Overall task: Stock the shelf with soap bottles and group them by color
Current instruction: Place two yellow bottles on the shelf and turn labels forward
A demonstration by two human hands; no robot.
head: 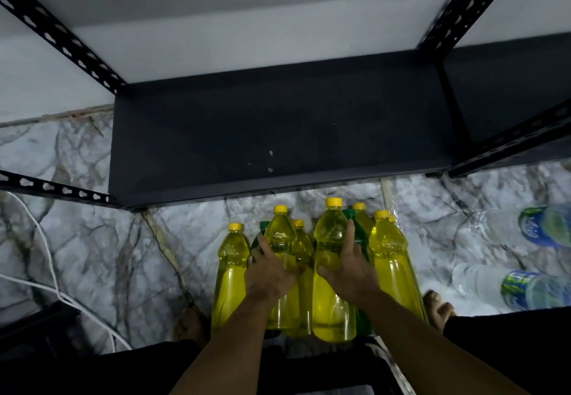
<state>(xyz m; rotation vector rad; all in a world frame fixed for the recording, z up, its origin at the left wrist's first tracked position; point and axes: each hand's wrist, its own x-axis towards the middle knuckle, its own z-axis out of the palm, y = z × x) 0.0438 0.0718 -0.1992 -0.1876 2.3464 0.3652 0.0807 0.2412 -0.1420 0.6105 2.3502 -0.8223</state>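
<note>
Currently at the pick-up step: both hands are down among the cluster of clear plastic bottles of yellow liquid soap with yellow caps (pixel 231 258), which stands on the marble-patterned floor (pixel 92 240) just in front of the dark metal shelf board (pixel 278 123).

Left hand (pixel 270 274): fingers curled round the shoulder of one yellow bottle (pixel 279 237). Right hand (pixel 349 268): fingers laid up the side of the tallest-looking yellow bottle (pixel 330 240), thumb wrapped round its front. Hands are apart, each clamped on its own bottle.

Shelf board bears no bottles; stocking judged not yet begun.

Count, cluster in front of the shelf:
- yellow bottles: at least six caps plain, a seventh partly hidden at the far right
- dark green bottles (pixel 360 234): two, both mostly hidden behind yellow ones
- clear water bottles with blue-green labels (pixel 537 228), lying on the floor right of the cluster: two

Next move, judged: lift both held bottles clear of their neighbours without toppling them, carry them forward onto the shelf board, and set them side by side at one end, leaving room for the green group.
</note>
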